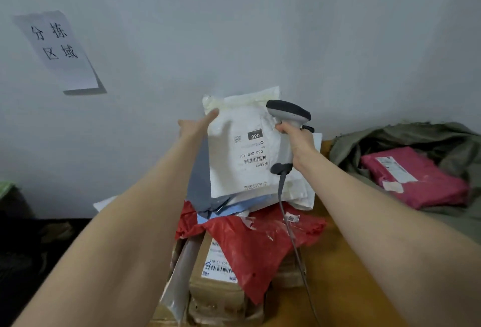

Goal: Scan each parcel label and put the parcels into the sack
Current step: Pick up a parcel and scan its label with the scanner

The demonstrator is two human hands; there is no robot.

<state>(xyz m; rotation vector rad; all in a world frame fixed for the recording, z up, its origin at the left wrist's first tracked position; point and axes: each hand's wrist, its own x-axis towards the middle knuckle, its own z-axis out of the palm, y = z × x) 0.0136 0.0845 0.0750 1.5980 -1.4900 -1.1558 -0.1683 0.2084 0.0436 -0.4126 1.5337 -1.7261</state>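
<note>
left hand: the left hand [200,123] pinches the upper left edge of the white parcel [234,160], thumb on the front face, fingers hidden behind it.
right hand: the right hand [296,139] is wrapped round the handle of the scanner [289,112]; the dark-topped scanner head sits just above the knuckles, in front of the parcel's upper right part.
hands: apart, one at each side of the parcel, at about the same height, both arms stretched well forward.
parcel: held up between the hands, front face toward the wearer, long axis near upright.
label: the label [253,155] is on that front face, below and to the left of the scanner head; its print reads upside down, and the barcode lies low, close to the right wrist.
scanner aim: cannot tell where the window points; it looks as if the head must tip down and left to meet the barcode.
sack: the olive sack [406,136] lies open well off to the right of the right hand and lower, with a pink parcel [413,178] in its mouth; the right arm is nearer, yet the left hand carries the parcel, so it would probably have to cross over.
below the hands: a red parcel [260,243] and a cardboard box [216,287] are piled under the raised parcel.
cable: the cable [289,227] hangs from the handle's foot, across the red parcel.
</note>
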